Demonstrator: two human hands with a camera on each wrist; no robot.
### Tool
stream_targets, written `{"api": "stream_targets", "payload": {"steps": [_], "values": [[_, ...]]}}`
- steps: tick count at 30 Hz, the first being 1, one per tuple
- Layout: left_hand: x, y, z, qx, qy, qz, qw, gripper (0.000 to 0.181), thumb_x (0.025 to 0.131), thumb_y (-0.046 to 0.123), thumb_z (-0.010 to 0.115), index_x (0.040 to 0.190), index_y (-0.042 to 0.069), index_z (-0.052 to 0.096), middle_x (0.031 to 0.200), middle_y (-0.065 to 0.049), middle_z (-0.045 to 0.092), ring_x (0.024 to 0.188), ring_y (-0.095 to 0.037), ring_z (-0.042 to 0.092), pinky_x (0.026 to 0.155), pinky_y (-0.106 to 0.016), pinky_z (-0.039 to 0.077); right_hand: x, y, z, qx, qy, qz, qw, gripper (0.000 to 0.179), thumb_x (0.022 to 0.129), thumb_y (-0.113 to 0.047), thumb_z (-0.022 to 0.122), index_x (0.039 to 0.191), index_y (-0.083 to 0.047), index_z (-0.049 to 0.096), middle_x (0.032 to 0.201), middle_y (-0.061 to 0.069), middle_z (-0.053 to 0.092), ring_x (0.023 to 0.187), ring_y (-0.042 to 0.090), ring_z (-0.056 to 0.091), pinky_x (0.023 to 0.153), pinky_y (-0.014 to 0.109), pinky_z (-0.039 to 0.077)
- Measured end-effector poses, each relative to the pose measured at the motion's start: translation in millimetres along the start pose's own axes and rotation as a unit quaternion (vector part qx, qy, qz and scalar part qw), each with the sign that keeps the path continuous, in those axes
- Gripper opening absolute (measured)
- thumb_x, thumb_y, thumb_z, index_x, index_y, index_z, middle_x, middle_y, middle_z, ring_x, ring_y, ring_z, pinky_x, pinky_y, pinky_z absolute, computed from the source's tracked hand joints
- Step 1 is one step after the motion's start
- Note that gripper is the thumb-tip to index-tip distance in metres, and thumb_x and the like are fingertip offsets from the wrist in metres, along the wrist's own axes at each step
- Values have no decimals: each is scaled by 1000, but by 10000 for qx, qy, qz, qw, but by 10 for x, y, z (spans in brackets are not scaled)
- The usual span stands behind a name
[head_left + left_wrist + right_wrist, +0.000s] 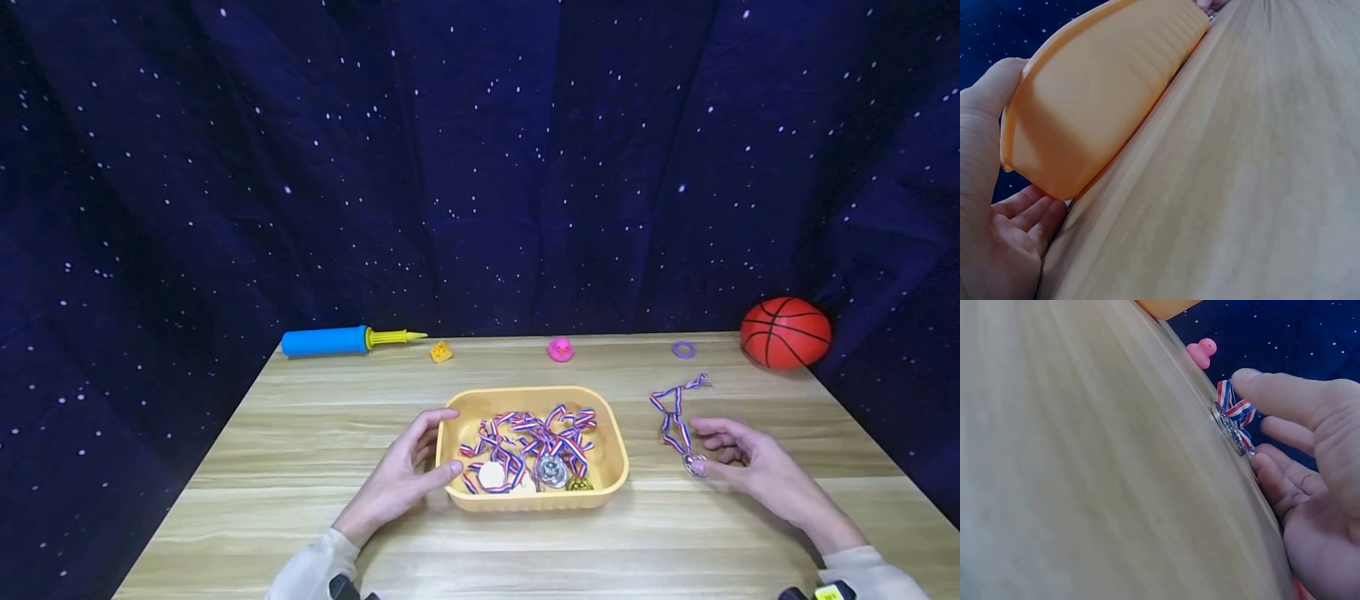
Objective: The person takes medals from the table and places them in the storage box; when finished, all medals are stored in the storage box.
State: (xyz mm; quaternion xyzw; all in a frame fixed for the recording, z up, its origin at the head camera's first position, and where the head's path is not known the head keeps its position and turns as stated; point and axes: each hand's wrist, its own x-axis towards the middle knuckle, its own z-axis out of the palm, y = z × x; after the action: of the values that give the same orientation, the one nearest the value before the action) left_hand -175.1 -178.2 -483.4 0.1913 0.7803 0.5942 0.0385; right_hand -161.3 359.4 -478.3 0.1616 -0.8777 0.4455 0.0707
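My left hand (405, 467) grips the left end of a yellow-orange plastic basin (617, 475), with its thumb at the rim and its fingers against the outer wall. Inside lie several medals on red, white and blue ribbons, among them a silver medal (552, 471) and a gold one (579, 483). To the right of the basin, another silver medal (1229, 428) lies on the table, its ribbon (667, 408) stretching away from me. My right hand (765, 475) is right beside this medal, thumb and fingers spread apart around its edge.
Along the back edge of the wooden table (300, 467) are a blue and yellow hand pump (326, 341), a small yellow cheese-like piece (441, 352), a pink rubber duck (560, 349), a purple ring (684, 350) and a red basketball (785, 333). A dark starry curtain (480, 167) hangs behind.
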Motion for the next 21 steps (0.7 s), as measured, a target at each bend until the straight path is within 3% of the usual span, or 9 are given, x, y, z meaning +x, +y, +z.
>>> {"api": "stream_targets", "payload": {"steps": [5,12,21], "values": [[-4,-4,-4,25,-15,15,10000,73,98,22,87,161,25,51,162,-13,58,152,-35,53,131,-54,37,-6,-17,7,-381,-85,-40,9992,38,94,-12,89,130,-8,78,124,9,64,98,8,61,82,20,53],[3,-1,-10,-5,-34,45,10000,73,98,21,86,161,24,50,164,-13,56,154,-35,52,131,-47,38,-12,-21,19,-447,-73,-296,9985,24,93,-9,90,115,-16,84,123,7,64,97,10,60,81,20,51],[2,-8,-4,-36,-13,14,10000,73,98,22,87,161,24,50,164,-13,57,154,-35,52,132,-56,35,7,7,51,-354,25,-165,9992,24,93,-6,88,112,-15,77,96,0,67,82,10,61,69,24,50]]}}
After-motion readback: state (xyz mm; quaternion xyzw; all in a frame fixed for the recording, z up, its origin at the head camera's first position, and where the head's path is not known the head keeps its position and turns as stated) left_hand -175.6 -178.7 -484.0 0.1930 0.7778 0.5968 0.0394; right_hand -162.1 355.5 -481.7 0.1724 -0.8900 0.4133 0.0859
